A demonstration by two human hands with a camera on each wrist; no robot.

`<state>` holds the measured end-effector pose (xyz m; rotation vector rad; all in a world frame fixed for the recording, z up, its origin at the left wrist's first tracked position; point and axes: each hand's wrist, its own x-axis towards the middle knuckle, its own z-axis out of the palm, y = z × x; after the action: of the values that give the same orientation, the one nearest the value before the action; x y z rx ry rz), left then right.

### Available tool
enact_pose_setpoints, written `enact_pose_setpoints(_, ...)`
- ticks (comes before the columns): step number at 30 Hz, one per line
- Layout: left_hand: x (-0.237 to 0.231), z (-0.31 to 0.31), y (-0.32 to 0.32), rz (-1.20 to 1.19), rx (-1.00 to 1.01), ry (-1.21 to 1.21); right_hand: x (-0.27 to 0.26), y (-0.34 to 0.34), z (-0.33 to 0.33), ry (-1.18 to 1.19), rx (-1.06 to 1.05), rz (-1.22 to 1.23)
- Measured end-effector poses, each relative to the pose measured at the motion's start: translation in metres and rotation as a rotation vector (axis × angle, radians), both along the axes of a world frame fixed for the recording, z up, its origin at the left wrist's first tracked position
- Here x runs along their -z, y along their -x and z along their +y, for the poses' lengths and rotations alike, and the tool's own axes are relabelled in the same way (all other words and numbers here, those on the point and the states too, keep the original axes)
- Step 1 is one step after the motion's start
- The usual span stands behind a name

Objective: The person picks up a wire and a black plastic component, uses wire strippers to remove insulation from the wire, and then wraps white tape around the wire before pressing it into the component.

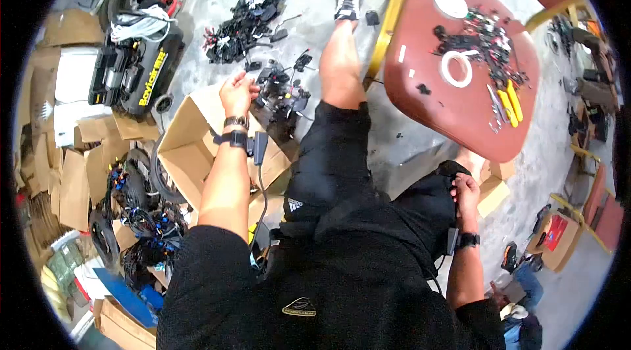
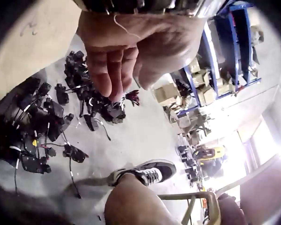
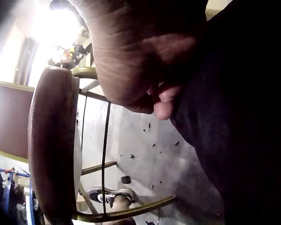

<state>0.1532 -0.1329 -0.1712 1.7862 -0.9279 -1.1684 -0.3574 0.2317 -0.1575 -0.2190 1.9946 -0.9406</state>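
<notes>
My left hand [image 1: 238, 95] hangs over the edge of an opened cardboard box [image 1: 181, 169], palm turned inward and fingers loosely bent. Nothing shows between its fingers [image 2: 99, 77] in the left wrist view. Just beyond it on the floor lies a heap of small black parts with wires [image 1: 284, 90]; a larger heap of similar parts [image 1: 246, 24] lies farther off. My right hand [image 1: 467, 193] rests at the knee of the black shorts [image 1: 420, 209], fingers loosely curled against the cloth. Its fingertips [image 3: 163, 110] sit right at the fabric in the right wrist view.
A brown chair seat [image 1: 420, 41] at the right carries wired parts [image 1: 486, 41], two white rings, including a tape roll [image 1: 456, 69], and yellow-handled pliers [image 1: 514, 101]. A black Boyi air compressor [image 1: 154, 70], tyres and cardboard crowd the left. Another person [image 1: 522, 314] is at the lower right.
</notes>
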Motion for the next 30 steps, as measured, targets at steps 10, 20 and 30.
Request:
enact_pose_setpoints(10, 0.048, 0.144, -0.013, 0.298, -0.198, -0.119, -0.002, -0.01, 0.024, 0.177, 0.097, 0.005)
enact_pose_setpoints(20, -0.034, 0.072, 0.102, 0.345, -0.362, 0.124, 0.009, -0.007, 0.036, 0.275, 0.163, 0.013)
enact_pose_setpoints(30, -0.1, 0.074, 0.206, 0.183, -0.11, 0.322, 0.013, -0.005, 0.051, 0.289, 0.179, 0.032)
